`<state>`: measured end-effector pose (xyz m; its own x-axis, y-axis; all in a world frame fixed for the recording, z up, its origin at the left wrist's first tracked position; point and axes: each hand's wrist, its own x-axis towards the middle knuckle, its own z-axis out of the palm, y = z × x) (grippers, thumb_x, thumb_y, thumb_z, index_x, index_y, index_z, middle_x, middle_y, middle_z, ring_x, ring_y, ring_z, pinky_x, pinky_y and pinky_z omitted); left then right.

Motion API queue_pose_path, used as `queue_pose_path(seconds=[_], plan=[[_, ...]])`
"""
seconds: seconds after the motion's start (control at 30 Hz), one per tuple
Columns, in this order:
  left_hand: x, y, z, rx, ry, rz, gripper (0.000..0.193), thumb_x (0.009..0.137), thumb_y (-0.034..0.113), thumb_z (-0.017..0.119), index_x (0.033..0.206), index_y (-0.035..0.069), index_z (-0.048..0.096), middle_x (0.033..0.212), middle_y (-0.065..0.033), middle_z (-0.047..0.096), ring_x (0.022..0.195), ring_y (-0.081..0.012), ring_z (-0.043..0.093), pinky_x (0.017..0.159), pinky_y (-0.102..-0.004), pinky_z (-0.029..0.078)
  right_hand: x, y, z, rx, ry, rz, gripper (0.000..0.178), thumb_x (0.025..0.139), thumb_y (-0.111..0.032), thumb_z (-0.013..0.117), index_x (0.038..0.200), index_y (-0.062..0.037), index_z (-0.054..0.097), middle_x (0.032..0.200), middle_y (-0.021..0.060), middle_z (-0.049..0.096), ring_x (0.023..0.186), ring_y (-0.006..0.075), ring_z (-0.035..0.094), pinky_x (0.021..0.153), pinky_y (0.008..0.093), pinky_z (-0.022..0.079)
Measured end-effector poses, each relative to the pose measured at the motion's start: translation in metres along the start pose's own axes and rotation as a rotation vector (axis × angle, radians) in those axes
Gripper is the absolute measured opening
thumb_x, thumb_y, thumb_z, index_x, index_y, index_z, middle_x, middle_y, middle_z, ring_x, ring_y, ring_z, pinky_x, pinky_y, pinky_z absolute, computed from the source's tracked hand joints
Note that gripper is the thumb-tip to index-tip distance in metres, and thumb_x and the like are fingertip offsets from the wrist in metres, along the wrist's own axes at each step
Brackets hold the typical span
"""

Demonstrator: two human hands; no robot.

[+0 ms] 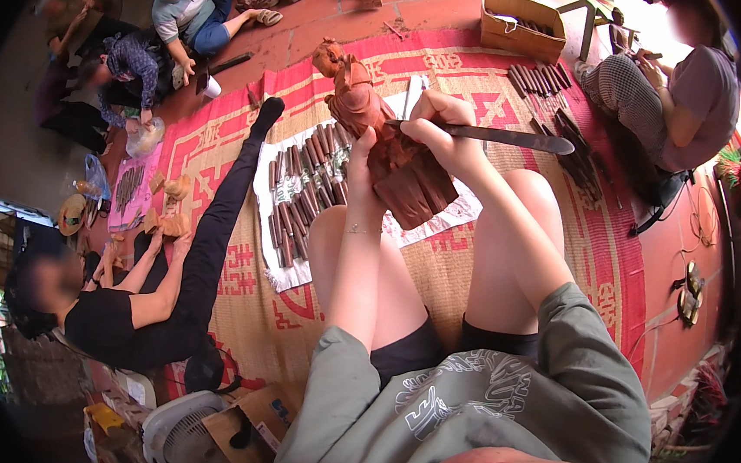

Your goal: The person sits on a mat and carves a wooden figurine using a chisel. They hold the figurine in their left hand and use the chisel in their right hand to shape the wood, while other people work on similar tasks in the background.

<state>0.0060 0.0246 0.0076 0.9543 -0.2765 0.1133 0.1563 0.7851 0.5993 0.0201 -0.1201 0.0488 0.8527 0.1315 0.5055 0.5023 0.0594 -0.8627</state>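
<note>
A reddish-brown carved wooden figurine stands tilted between my knees, its broad base at the lower right. My left hand is wrapped round its left side. In my right hand is a long, dark, flat carving tool, gripped near its thin end. That end meets the figurine's middle, while the wide rounded end points off to the right. Just beyond my left hand, several wooden-handled chisels lie in rows on a white cloth.
A red and tan woven mat covers the tiled floor. More carving tools lie at right, beside a seated person. A cardboard box stands farther back. At left, a person in black handles a pale wood piece; a fan is nearby.
</note>
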Motion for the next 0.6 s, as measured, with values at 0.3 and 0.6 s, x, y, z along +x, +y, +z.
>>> queue_pose_path(seconds=[0.3,0.6], plan=[[0.002,-0.004,-0.010,0.094,-0.044,-0.008,0.045,0.091,0.036,0.046,0.122,0.003,0.046,0.118,-0.0101,0.053,0.110,-0.0205,0.050,0.097,-0.0361,0.038,0.004,0.001,0.001,-0.023,0.058,-0.081,0.017,0.073,-0.005,0.064,0.066,0.0006,0.049,0.057,0.0010,0.050,0.054,0.0056,0.044,0.048,0.0235,0.035],[0.002,-0.008,-0.007,0.088,0.024,-0.029,0.046,0.092,0.038,0.045,0.120,0.002,0.048,0.113,-0.0118,0.057,0.105,-0.0224,0.054,0.096,-0.0365,0.039,0.002,-0.004,-0.012,-0.055,-0.109,0.020,0.018,0.072,-0.001,0.062,0.064,-0.0005,0.046,0.062,0.0023,0.050,0.058,0.0068,0.045,0.052,0.0225,0.036]])
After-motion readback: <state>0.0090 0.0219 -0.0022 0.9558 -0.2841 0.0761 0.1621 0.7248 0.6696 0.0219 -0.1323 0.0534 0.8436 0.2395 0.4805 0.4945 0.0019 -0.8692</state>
